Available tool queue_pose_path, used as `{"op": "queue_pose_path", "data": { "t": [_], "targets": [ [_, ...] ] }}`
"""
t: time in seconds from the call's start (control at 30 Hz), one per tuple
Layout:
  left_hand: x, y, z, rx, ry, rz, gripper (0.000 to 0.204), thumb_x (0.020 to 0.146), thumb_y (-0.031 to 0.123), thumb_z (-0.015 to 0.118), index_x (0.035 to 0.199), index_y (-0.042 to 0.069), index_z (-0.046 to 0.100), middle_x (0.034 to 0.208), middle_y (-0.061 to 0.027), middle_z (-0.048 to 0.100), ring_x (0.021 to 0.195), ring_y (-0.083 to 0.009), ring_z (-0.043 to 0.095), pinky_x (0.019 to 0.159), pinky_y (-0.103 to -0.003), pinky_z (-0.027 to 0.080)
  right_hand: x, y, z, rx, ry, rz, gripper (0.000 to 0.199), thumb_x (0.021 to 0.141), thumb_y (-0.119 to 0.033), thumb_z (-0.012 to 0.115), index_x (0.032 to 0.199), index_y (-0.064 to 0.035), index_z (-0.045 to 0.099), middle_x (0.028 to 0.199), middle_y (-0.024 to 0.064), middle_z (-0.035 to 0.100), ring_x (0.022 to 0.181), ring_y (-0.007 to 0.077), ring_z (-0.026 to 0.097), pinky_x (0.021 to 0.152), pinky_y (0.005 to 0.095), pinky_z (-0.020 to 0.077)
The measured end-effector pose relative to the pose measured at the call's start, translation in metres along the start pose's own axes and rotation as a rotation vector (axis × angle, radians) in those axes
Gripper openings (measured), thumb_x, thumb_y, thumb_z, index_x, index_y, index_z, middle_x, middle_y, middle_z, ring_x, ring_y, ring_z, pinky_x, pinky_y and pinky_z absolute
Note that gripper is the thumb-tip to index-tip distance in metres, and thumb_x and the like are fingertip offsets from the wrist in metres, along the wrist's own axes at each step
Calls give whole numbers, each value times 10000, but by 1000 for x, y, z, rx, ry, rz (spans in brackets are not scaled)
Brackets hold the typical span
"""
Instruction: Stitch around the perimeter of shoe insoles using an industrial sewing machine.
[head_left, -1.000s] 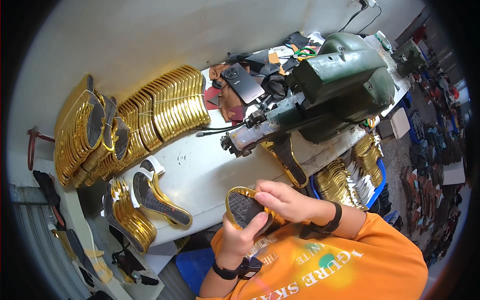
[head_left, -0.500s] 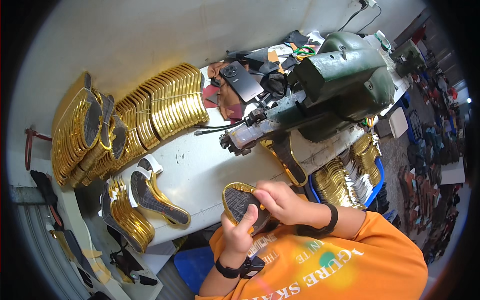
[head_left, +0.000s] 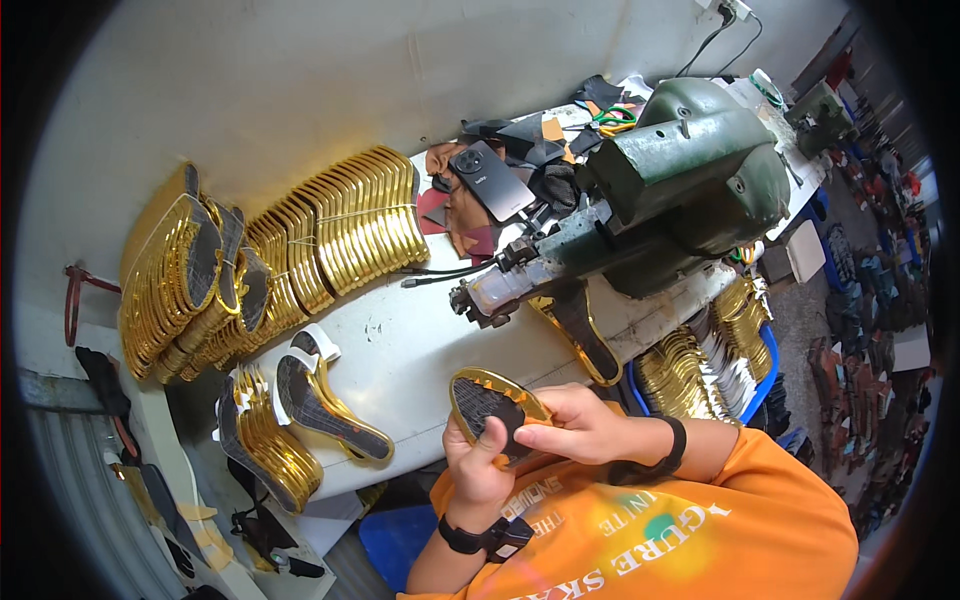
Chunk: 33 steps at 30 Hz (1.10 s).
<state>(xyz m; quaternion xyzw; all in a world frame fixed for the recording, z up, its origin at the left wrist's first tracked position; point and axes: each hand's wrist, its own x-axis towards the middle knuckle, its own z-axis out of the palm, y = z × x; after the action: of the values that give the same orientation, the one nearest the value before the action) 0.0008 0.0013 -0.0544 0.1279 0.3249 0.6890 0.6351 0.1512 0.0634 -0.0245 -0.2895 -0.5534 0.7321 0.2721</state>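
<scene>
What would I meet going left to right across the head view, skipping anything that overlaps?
Red loop, lower-left stack of gold-edged pieces, left hand, right hand, blue bin, pale panel.

Okay, so the bench runs along the wall. Bundled soles fill its far left. By its near left corner there's a smaller stack, with a few loose soles just right of that. Far middle is a heap of scraps with a phone lying on it, and scissors sit further right. Big machine takes up the right side, one lone sole poking out on its near side. Near right, a bin full of soles. The worker's at the near edge, held sole between left hand and right hand.
</scene>
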Motion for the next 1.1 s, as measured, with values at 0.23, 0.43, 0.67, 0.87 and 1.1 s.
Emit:
{"op": "queue_pose_path", "data": {
  "t": [0.23, 0.43, 0.67, 0.87, 1.1],
  "targets": [
    [5, 37, 22, 599, -167, 176, 912, 851, 307, 727, 1543, 4, 216, 1405, -184, 466, 1243, -273, 538, 1073, -414, 428, 5, -38, -4, -1084, 188, -571, 225, 728, -169, 779, 768, -67, 582, 693, 60, 524, 611, 245, 540, 538, 367, 442],
    [8, 33, 33, 683, -161, 147, 895, 873, 282, 663, 1559, -9, 166, 1452, -227, 434, 1303, -320, 516, 1098, -421, 415, 2, -37, 2, -1272, 222, -620, 250, 657, -186, 771, 776, -70, 584, 692, 26, 494, 631, 201, 532, 530, 327, 430],
    [15, 23, 24, 631, -105, 362, 603, 939, 288, 497, 1430, -11, 317, 1364, -271, 516, 1243, -370, 565, 1077, -460, 438, -1, -14, 5, -1450, 186, -800, 386, 669, -188, 726, 969, 45, 657, 732, 22, 474, 627, 163, 496, 514, 294, 390],
    [21, 41, 10, 402, -75, 510, 383, 1065, 394, 343, 1142, 36, 454, 1155, -325, 627, 1094, -465, 647, 953, -549, 543, -9, -28, -11, -1068, 114, -299, 829, 853, -475, 737, 1472, -19, 429, 1328, 232, 533, 1190, 401, 546, 968, 467, 447],
    [34, 37, -24, 456, 128, 350, 271, 1047, 258, 440, 1192, 39, 511, 1160, -192, 638, 1059, -340, 643, 963, -471, 526, -21, -6, -38, 126, -257, 445, 710, 864, -91, 687, 1490, 3, 364, 1175, 120, 606, 1124, 223, 605, 951, 349, 491]
  ]
}}
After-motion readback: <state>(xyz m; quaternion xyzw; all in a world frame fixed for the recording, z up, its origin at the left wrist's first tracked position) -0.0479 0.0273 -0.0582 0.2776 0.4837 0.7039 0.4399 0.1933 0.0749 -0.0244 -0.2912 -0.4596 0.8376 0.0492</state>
